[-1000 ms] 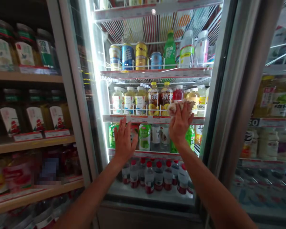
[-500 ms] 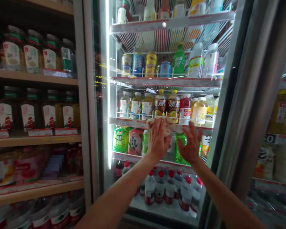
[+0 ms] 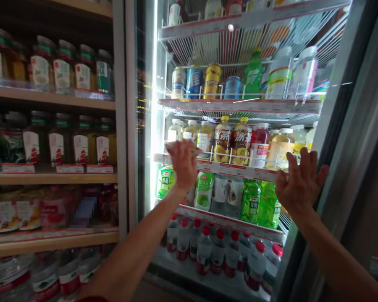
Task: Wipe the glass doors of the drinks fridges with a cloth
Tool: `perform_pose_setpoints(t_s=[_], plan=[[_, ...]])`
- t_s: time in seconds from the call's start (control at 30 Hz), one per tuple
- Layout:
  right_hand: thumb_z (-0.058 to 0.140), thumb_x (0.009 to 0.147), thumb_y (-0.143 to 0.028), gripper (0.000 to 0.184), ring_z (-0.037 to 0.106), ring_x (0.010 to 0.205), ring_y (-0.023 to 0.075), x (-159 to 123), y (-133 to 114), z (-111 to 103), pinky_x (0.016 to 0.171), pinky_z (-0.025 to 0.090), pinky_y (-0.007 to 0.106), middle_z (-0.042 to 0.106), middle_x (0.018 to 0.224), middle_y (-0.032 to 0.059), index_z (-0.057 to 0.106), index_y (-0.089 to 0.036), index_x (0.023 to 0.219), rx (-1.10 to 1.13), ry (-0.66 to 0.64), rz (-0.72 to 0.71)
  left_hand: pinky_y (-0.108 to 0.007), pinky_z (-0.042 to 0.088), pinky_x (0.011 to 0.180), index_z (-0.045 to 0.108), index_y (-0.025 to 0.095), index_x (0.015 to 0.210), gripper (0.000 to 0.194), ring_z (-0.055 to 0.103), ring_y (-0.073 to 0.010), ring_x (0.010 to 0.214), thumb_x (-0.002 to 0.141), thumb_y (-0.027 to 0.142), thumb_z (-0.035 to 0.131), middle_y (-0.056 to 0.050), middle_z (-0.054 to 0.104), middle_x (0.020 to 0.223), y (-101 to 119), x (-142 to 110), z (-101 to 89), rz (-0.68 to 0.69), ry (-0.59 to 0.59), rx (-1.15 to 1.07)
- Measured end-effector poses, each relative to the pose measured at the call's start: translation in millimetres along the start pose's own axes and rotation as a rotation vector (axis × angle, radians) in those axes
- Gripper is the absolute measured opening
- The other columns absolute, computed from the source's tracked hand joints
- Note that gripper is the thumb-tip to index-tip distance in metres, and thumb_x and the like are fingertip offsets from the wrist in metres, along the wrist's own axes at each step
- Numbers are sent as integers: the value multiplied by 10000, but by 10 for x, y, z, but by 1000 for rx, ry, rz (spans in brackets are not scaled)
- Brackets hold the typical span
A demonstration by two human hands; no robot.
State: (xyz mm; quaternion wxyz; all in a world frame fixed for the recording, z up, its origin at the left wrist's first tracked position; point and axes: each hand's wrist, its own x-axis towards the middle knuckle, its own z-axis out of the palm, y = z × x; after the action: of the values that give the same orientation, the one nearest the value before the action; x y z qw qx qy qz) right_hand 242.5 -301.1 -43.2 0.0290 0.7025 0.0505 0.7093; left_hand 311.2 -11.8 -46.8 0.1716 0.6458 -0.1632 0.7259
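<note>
My left hand [image 3: 184,163] is raised in front of a lit drinks cooler and presses a pale crumpled cloth [image 3: 171,146] against its glass front, level with the shelf rail [image 3: 227,168] under the tea bottles [image 3: 231,140]. Only the cloth's edge shows past my fingers. My right hand [image 3: 299,182] is open with fingers spread, holding nothing, beside the cooler's metal door frame [image 3: 343,126]. Green bottles [image 3: 250,201] stand behind it.
Cans [image 3: 195,82] and bottles fill the cooler's upper shelf, and red-capped water bottles [image 3: 208,251] line the bottom. Wooden shelves [image 3: 50,178] with jars and bottled goods stand at the left. A second cooler door lies at the far right.
The cloth passed from my right hand to my left. My left hand slid left across the glass with it. My right hand moved right toward the door frame. The view shifted right.
</note>
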Motion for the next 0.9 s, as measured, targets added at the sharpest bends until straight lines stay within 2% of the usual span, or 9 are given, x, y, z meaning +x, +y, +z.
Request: perform_pose_setpoints(t_s=[0.1,0.13,0.2,0.37,0.57,0.63,0.77,0.83,0.9], plan=[[413,854,-327,536,295,1343,318,7,69,10,1042,224,608,363,1427,171,372,-170,1365,-23,5,-49,-458,140,1156,416,211,1311,437,139,-174,1402,880,211,348,-26,429,1396,623,-84,138,529,-199,-120],[414,850,-338,535,301,1341,315,14,125,13,1047,217,603,366,1426,165,383,-175,1359,-34,0,-59,-458,161,1151,417,211,1314,442,158,-179,1399,878,205,344,-23,416,1406,725,-58,167,560,-232,-137],[422,839,-360,549,279,1353,304,33,264,19,1059,232,566,345,1439,163,393,-173,1355,-53,15,-47,-479,194,1137,409,212,1326,458,199,-200,1388,872,200,345,-38,408,1412,690,72,183,470,-211,-157],[400,833,-406,609,232,1371,301,71,465,34,1070,240,531,323,1447,175,352,-150,1384,-59,51,31,-562,155,1128,401,177,1332,477,221,-278,1377,858,225,382,-108,393,1411,394,366,156,-13,-10,-112],[403,815,-379,594,305,1341,300,29,441,26,1069,255,512,399,1404,170,397,-146,1361,-46,107,-14,-409,208,1152,441,182,1290,432,282,-177,1358,866,178,361,-34,426,1398,1186,142,235,630,-281,-285],[406,812,-370,592,317,1335,294,5,459,34,1074,258,498,410,1398,165,399,-147,1361,-33,126,-28,-414,207,1151,420,205,1306,439,254,-165,1369,873,187,349,-21,417,1405,1112,193,222,572,-301,-265],[396,809,-378,597,319,1335,292,-23,506,82,1068,258,509,411,1399,159,399,-154,1362,-18,165,-38,-540,175,1127,395,141,1330,464,203,-257,1385,882,242,332,-102,377,1424,867,381,189,146,-230,-116],[395,803,-383,601,322,1332,296,-22,521,101,1062,264,515,420,1392,161,408,-150,1357,-16,173,-43,-530,180,1129,406,116,1320,464,219,-260,1379,875,224,336,-99,379,1423,1017,375,200,237,-266,-123],[395,798,-376,598,331,1327,298,-17,529,103,1058,268,518,435,1380,160,416,-154,1353,-17,168,-42,-451,185,1149,425,154,1305,443,257,-195,1368,874,187,323,-39,405,1411,1251,335,226,525,-339,-184]])
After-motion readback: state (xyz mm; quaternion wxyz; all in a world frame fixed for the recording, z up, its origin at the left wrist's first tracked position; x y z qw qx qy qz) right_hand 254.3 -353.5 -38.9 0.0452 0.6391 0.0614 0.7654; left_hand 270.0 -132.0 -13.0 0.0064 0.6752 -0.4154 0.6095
